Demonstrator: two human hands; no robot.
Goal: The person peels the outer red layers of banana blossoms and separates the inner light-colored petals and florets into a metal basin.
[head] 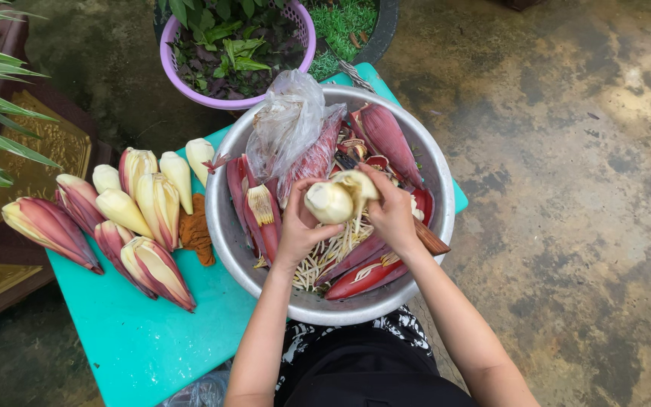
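Over a large metal bowl I hold a pale, peeled banana blossom heart. My left hand grips its base from below and left. My right hand grasps a pale yellow bract at the top of the heart. The bowl holds red-purple peeled bracts, thin pale florets and a crumpled clear plastic bag.
A turquoise table carries the bowl, with several whole and partly peeled banana blossoms lying to the left, beside an orange-brown piece. A purple basket of leafy herbs stands behind. Wet concrete floor lies to the right.
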